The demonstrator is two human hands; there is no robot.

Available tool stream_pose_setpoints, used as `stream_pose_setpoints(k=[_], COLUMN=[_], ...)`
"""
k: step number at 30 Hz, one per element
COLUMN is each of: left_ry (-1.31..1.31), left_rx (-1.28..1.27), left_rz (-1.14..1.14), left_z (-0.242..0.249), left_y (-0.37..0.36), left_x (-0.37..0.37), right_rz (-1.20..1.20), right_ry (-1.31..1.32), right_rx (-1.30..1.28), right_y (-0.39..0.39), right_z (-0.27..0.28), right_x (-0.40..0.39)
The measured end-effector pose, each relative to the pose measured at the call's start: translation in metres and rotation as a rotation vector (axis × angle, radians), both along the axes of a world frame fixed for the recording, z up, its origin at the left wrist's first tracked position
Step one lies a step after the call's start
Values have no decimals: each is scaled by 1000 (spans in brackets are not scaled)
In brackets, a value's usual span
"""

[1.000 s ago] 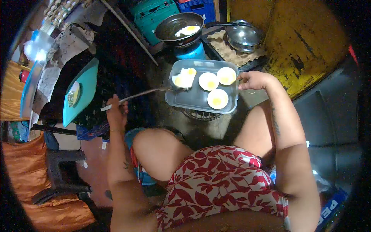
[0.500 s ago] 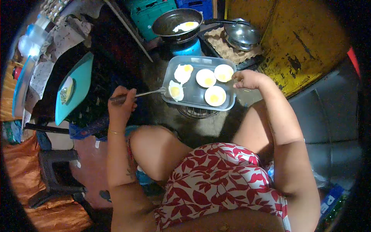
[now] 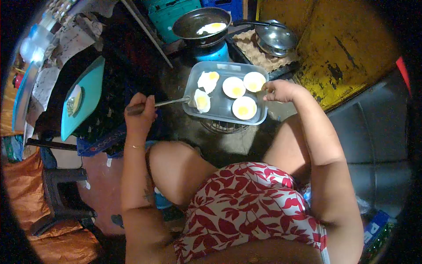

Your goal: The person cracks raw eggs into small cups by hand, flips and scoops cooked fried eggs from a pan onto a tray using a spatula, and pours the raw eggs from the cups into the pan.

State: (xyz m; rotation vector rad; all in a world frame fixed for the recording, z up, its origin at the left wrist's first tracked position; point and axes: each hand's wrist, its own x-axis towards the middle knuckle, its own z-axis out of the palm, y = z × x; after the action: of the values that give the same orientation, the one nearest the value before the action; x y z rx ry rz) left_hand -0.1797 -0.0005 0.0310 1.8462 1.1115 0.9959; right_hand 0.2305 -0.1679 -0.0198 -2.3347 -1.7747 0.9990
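My left hand (image 3: 141,109) is wrapped round the dark handle of a metal-shafted spatula (image 3: 170,101). The spatula's tip reaches over the left rim of a clear plastic container (image 3: 220,115) and touches the lower left fried egg (image 3: 202,101). Another fried egg (image 3: 208,81) lies above it. On the right side of the container are three rounder eggs, one of them the front egg (image 3: 244,108). With curled fingers my right hand (image 3: 283,91) grips the container's right rim.
Behind the container a frying pan (image 3: 193,31) with an egg in it sits on a blue burner (image 3: 213,55). A lidded pot (image 3: 276,39) stands on brown cardboard at the right. To the left is a turquoise tray (image 3: 90,94) holding some food.
The spatula tip has moved slightly right, over the rim and against the lower left egg, which has shifted a little right. My right hand stays at the rim.
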Motion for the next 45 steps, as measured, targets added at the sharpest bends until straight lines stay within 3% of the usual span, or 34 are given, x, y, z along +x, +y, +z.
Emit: stream_pose_setpoints(k=[12, 14, 18, 21, 25, 31, 38, 45], left_ry=[67, 180, 104, -101, -330, -607, -623, -566], left_rx=[93, 413, 552, 135, -52, -247, -212, -288], left_rz=[4, -21, -32, 244, 515, 713, 680, 649], left_z=[-3, -1, 35, 39, 38, 6, 4, 1], left_y=[-7, -9, -31, -31, -36, -41, -38, -25], left_x=[-1, -2, 2, -8, -22, -32, -15, -9], right_rz=[59, 27, 25, 177, 208, 250, 305, 428], right_ry=[-28, 17, -23, -171, -246, -438, -395, -254], right_rx=[12, 50, 115, 189, 302, 85, 61, 88], right_y=[-2, 1, 16, 43, 93, 151, 182, 195], right_z=[-5, -7, -1, -12, -44, -67, -116, -120], right_x=[1, 1, -9, -10, -12, -27, -11, -2])
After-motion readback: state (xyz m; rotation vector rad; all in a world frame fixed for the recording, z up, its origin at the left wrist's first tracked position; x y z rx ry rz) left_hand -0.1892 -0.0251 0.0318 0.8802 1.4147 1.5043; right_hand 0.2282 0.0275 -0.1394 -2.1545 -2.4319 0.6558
